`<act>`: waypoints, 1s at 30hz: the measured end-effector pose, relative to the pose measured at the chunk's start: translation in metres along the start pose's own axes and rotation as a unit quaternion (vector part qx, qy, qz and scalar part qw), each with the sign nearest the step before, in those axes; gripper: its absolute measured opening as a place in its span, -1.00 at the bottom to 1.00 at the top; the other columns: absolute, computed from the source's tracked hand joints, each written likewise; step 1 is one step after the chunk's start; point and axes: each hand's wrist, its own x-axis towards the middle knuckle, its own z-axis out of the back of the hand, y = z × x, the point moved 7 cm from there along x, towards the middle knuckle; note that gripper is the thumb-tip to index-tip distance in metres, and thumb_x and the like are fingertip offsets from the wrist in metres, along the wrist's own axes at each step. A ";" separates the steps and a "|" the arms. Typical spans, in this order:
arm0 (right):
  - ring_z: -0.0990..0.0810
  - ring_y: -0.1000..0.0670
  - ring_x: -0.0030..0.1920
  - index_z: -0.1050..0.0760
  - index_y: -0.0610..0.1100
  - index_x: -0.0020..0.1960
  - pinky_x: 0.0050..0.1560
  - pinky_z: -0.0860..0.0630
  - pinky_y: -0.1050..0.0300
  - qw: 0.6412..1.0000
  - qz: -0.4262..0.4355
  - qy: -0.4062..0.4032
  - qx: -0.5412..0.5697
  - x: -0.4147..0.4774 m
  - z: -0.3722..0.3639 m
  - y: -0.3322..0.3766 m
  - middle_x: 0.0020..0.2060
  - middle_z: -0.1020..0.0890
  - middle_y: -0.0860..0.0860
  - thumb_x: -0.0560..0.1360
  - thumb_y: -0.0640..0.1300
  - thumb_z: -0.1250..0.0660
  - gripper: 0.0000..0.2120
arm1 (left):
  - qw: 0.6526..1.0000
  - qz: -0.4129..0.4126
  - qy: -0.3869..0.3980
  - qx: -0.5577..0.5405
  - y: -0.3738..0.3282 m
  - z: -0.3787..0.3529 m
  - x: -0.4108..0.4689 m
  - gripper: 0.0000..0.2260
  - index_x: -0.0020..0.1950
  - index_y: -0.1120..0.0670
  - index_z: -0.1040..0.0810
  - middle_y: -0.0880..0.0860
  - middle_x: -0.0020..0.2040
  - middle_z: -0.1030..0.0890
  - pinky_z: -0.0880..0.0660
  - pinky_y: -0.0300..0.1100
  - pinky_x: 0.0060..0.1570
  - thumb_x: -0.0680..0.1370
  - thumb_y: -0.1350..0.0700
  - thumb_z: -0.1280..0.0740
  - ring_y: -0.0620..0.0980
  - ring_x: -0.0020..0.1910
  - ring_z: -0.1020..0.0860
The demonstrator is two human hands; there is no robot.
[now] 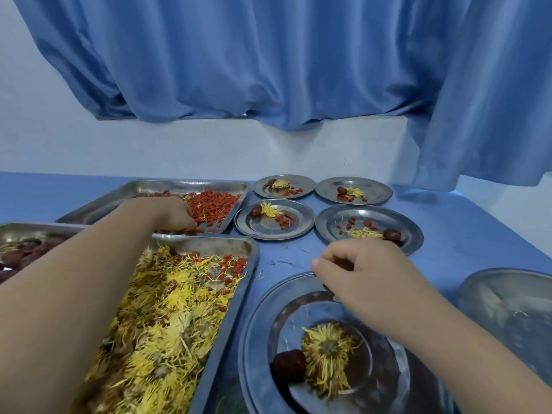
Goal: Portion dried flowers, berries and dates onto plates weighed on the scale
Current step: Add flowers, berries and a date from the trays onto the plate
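L hand (173, 213) in berries (215, 204), table (454, 222) far left, fingers pinching some: near-edge plate (254, 339) has flower (327, 351) + date (289, 366) only, berries lacking. R hand (358, 270) over plate's far rim, fingers curled, contents can't tell.

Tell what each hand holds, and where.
Cannot tell for either: left hand reaches into the berries at the tray's near edge; right hand is curled over the near plate's rim.

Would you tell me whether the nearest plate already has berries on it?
None visible: the nearest plate holds one flower and one date; the right hand hides part of its far rim.
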 end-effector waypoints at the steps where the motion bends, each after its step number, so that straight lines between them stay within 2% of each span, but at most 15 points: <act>1: -0.34 0.12 -0.48 -0.46 -0.19 -0.32 -0.41 -0.33 0.16 1.000 0.002 0.000 0.002 0.000 0.000 0.002 -0.38 -0.51 -0.10 0.50 0.07 -0.25 -0.64 | 1.000 0.016 0.000 0.004 -0.001 -0.002 0.003 -0.73 0.14 0.05 -0.59 0.07 0.12 -0.58 -0.52 0.07 0.15 0.59 -0.05 -0.22 0.06 0.02 -0.57; 3: -0.32 0.11 -0.48 -0.45 -0.20 -0.31 -0.41 -0.33 0.14 1.000 0.005 0.000 0.010 0.000 -0.002 0.004 -0.39 -0.50 -0.13 0.50 0.07 -0.25 -0.63 | 0.999 0.040 -0.001 0.031 -0.007 -0.004 0.006 -0.71 0.14 0.09 -0.57 0.10 0.12 -0.58 -0.48 0.06 0.19 0.60 -0.05 -0.19 0.07 0.04 -0.55; 6: -0.30 0.10 -0.50 -0.41 -0.19 -0.33 -0.42 -0.32 0.12 1.000 0.006 0.005 0.006 -0.001 -0.005 0.004 -0.42 -0.48 -0.14 0.52 0.06 -0.25 -0.62 | 0.997 0.055 -0.007 0.059 -0.018 -0.006 0.009 -0.65 0.26 0.13 -0.52 0.15 0.25 -0.54 -0.44 0.06 0.26 0.61 -0.04 -0.19 0.12 0.16 -0.52; 12: -0.31 0.01 -0.46 -0.39 -0.23 -0.30 -0.42 -0.33 0.05 1.000 0.009 -0.015 -0.010 -0.001 0.000 0.005 -0.39 -0.47 -0.16 0.52 0.03 -0.25 -0.64 | 0.995 0.026 0.009 0.095 -0.050 -0.012 0.008 -0.67 0.32 0.19 -0.48 0.17 0.35 -0.48 -0.40 0.02 0.28 0.64 0.08 -0.13 0.15 0.28 -0.47; 14: -0.30 0.07 -0.48 -0.40 -0.22 -0.30 -0.43 -0.32 0.07 1.000 0.005 -0.019 -0.009 -0.001 0.002 0.004 -0.39 -0.48 -0.15 0.51 0.03 -0.25 -0.65 | 0.995 0.011 0.010 0.102 -0.058 -0.010 0.005 -0.72 0.24 0.19 -0.53 0.18 0.28 -0.53 -0.43 -0.01 0.18 0.64 0.11 -0.14 0.14 0.18 -0.52; 16: -0.30 0.09 -0.49 -0.39 -0.21 -0.31 -0.43 -0.34 0.04 1.000 0.000 -0.021 -0.005 -0.001 0.004 0.005 -0.39 -0.49 -0.14 0.51 0.03 -0.25 -0.65 | 0.995 -0.006 0.011 0.099 -0.061 -0.007 0.004 -0.79 0.11 0.18 -0.57 0.15 0.12 -0.60 -0.48 -0.08 -0.02 0.62 0.17 -0.18 0.08 -0.07 -0.54; 18: -0.30 0.10 -0.49 -0.39 -0.20 -0.32 -0.43 -0.38 0.02 1.000 0.000 -0.022 -0.006 -0.001 0.004 0.005 -0.40 -0.49 -0.13 0.51 0.03 -0.25 -0.65 | 0.996 -0.016 0.014 0.086 -0.063 -0.005 0.003 -0.77 0.17 0.17 -0.59 0.07 -0.08 -0.60 -0.49 -0.20 -0.23 0.60 0.24 -0.19 0.00 -0.25 -0.51; 20: -0.30 0.09 -0.49 -0.40 -0.20 -0.33 -0.42 -0.39 0.00 1.000 0.002 -0.023 -0.008 -0.001 0.003 0.007 -0.41 -0.48 -0.12 0.51 0.03 -0.25 -0.65 | 0.997 -0.029 0.010 0.073 -0.065 -0.003 0.002 -0.71 0.22 0.10 -0.59 -0.04 -0.25 -0.51 -0.40 -0.30 -0.43 0.58 0.30 -0.20 -0.10 -0.36 -0.44; 21: -0.30 0.08 -0.49 -0.40 -0.20 -0.33 -0.42 -0.39 -0.02 1.000 0.003 -0.024 -0.008 -0.001 0.002 0.007 -0.41 -0.48 -0.13 0.51 0.02 -0.24 -0.65 | 0.997 -0.036 0.006 0.067 -0.065 -0.003 0.003 -0.68 0.23 0.08 -0.59 -0.07 -0.28 -0.48 -0.35 -0.32 -0.46 0.57 0.32 -0.21 -0.13 -0.38 -0.41; 23: -0.30 0.05 -0.47 -0.40 -0.22 -0.31 -0.40 -0.39 -0.06 1.000 0.006 -0.024 -0.008 -0.002 0.001 0.009 -0.41 -0.47 -0.15 0.51 0.01 -0.24 -0.65 | 0.997 -0.052 -0.004 0.053 -0.065 -0.005 0.003 -0.66 0.22 0.08 -0.60 -0.07 -0.22 -0.52 -0.38 -0.30 -0.41 0.55 0.35 -0.21 -0.11 -0.33 -0.45; 26: -0.35 -0.06 -0.44 -0.39 -0.22 -0.32 -0.39 -0.39 -0.08 0.999 0.014 -0.026 -0.013 -0.002 0.001 0.010 -0.42 -0.46 -0.15 0.51 0.00 -0.24 -0.65 | 0.997 -0.062 -0.032 0.019 -0.061 -0.008 0.009 -0.69 0.14 0.09 -0.65 0.03 0.02 -0.62 -0.46 -0.17 -0.08 0.54 0.35 -0.22 0.01 -0.06 -0.54; 27: -0.37 -0.08 -0.44 -0.38 -0.22 -0.33 -0.39 -0.39 -0.08 0.999 0.016 -0.028 -0.014 -0.002 0.002 0.011 -0.42 -0.46 -0.15 0.51 0.00 -0.24 -0.65 | 0.997 -0.062 -0.038 0.008 -0.059 -0.008 0.010 -0.71 0.12 0.09 -0.66 0.02 0.00 -0.61 -0.44 -0.16 -0.04 0.54 0.34 -0.23 0.01 -0.04 -0.53; 30: -0.39 -0.08 -0.43 -0.38 -0.21 -0.33 -0.40 -0.39 -0.07 0.999 0.015 -0.037 -0.016 -0.002 0.004 0.010 -0.43 -0.46 -0.13 0.51 0.00 -0.24 -0.65 | 0.997 -0.061 -0.054 -0.004 -0.056 -0.006 0.010 -0.78 0.01 0.10 -0.67 -0.06 -0.20 -0.54 -0.40 -0.23 -0.25 0.55 0.31 -0.26 -0.07 -0.21 -0.49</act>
